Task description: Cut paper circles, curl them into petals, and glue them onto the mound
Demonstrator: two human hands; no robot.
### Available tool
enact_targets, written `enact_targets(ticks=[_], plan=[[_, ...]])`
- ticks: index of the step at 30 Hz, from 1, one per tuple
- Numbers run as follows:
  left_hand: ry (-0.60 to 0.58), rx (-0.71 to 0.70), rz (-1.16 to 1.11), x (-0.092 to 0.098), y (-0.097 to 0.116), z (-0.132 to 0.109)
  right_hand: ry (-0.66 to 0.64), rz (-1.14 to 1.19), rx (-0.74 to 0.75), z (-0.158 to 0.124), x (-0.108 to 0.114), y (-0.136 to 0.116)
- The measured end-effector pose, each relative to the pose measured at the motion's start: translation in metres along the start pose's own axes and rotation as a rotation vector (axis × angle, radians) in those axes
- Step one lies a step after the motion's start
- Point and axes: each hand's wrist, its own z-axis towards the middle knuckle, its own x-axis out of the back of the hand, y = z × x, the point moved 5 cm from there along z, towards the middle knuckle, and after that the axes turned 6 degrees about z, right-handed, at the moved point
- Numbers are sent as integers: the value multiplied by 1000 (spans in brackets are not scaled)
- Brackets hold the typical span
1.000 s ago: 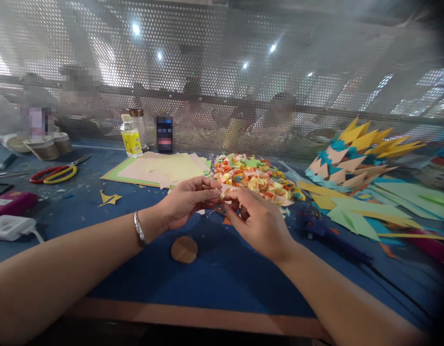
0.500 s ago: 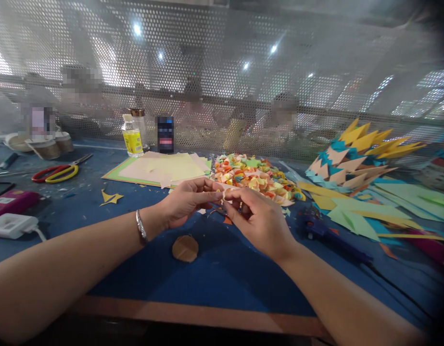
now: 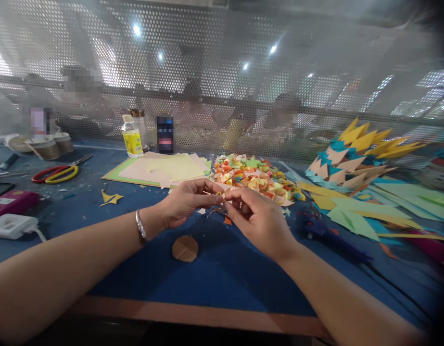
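My left hand (image 3: 185,202) and my right hand (image 3: 258,218) meet over the blue table (image 3: 222,274), fingers pinched together on a small pale paper piece (image 3: 222,190) held between them. A bracelet sits on my left wrist. Just behind my hands lies a heap of small folded coloured paper pieces (image 3: 256,179). A round brown cardboard disc (image 3: 184,248) lies on the table below my left hand.
Pale paper sheets (image 3: 160,169) lie behind the left hand, with a yellow-labelled bottle (image 3: 131,137) and red-yellow scissors (image 3: 57,173) further left. Folded paper spikes (image 3: 355,154) and green sheets (image 3: 362,211) fill the right. A dark glue gun (image 3: 323,230) lies near my right hand. A perforated screen (image 3: 222,72) backs the table.
My hands have stayed in place; the fingers shifted slightly on the small paper piece.
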Motion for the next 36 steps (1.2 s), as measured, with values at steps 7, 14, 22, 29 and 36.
enact_targets(ticks=[7, 14, 22, 29, 36], plan=[[-9, -54, 64, 1, 0, 1, -11, 24, -29, -1, 0, 3], [-1, -92, 195, 0, -3, 2, -16, -64, 33, 0, -1, -1], [-45, -109, 197, 1, 1, 2, -31, -48, -17, 0, -1, 6], [-133, -129, 173, 2, 3, 3, -42, -13, -57, -2, 3, 7], [-143, -113, 141, 4, 4, 3, -39, -2, -53, -1, 4, 5]])
